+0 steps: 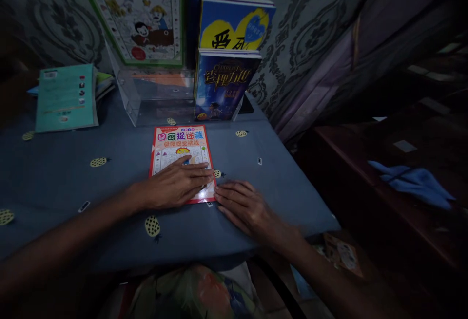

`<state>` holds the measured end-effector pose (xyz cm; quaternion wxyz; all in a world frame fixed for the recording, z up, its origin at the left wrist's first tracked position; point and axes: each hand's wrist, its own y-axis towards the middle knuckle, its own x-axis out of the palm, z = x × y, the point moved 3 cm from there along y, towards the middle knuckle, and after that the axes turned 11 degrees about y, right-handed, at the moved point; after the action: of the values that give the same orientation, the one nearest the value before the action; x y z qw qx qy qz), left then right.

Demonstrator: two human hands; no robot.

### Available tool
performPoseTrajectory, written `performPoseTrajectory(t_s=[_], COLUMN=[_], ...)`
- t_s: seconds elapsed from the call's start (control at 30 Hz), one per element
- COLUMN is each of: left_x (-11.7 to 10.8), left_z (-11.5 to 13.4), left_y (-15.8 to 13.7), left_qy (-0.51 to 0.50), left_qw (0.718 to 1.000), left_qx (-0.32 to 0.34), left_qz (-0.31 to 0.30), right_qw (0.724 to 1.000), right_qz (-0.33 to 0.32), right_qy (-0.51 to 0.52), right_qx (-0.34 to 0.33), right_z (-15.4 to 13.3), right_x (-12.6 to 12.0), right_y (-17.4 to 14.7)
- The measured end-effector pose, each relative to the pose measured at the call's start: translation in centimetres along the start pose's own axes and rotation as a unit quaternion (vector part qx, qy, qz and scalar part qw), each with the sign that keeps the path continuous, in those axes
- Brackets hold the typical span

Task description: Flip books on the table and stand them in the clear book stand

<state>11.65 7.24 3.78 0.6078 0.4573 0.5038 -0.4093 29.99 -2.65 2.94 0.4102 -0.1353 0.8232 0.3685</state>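
Left hand [180,180] and right hand [244,206] lie palm down.

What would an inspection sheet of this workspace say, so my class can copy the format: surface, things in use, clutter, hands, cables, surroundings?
Surface: table with a grey-blue cover, yellow pineapple print.
Things in use: red book, lying cover up, partly hidden by a hand.
Clutter: teal book on other books at the left; green book upright at the plastic rack; dark blue book standing before a yellow-and-blue book.
Hands: left hand flat on the red book; right hand at its lower right edge, contact hard to tell.
Cables: nothing seen.
Surroundings: dim; patterned wall behind, purple curtain and blue cloth at the right.
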Motion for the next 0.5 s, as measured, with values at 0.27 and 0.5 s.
performPoseTrajectory(t_s=[0.27,0.5], left_x=[1.0,2.3], left_z=[4.4,7.6], left_y=[-1.7,-3.1], left_qy=[0.05,0.162], left_qw=[0.998,0.981], left_qx=[-0.047,-0.109], left_qz=[0.001,0.005], right_qw=[1.0,0.999], right_qz=[0.011,-0.004], right_qy=[-0.011,-0.026], right_qx=[-0.013,-0.024], right_z=[-0.1,-0.1], right_x=[0.2,0.0], right_y=[-0.3,-0.2])
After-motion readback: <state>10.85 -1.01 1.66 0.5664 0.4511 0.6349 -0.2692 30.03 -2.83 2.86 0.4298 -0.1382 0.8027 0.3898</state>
